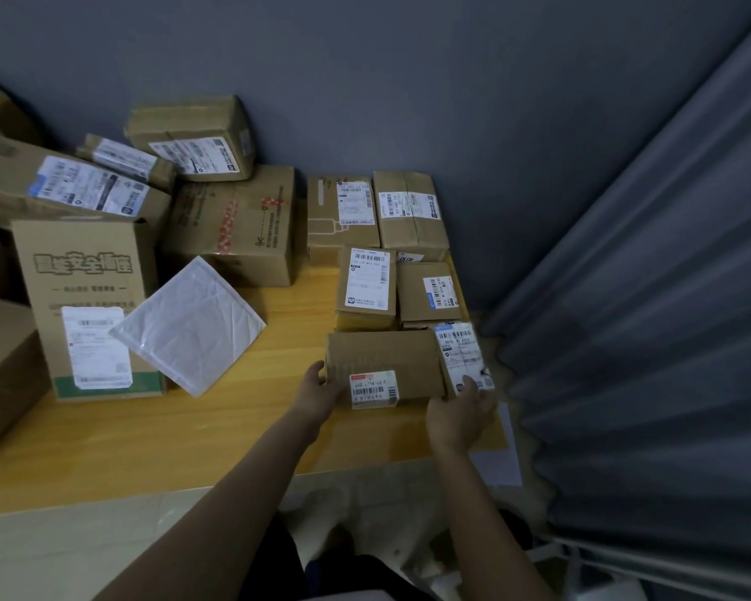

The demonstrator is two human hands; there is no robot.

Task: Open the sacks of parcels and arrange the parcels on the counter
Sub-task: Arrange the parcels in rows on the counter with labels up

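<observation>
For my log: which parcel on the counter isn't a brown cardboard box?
The white plastic mailer, tilted against the tall green-printed box; every other parcel in view is brown cardboard.

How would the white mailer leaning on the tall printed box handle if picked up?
Probably light and somewhat floppy: the white mailer looks thin and wrinkled. Its shiny film could be slippery. It only leans on the tall printed box, so a nudge may slide it flat.

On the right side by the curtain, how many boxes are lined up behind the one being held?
4: back-left box and back-right box by the wall, middle-left box and middle-right box just behind the held box. More may be hidden beneath them.
</observation>
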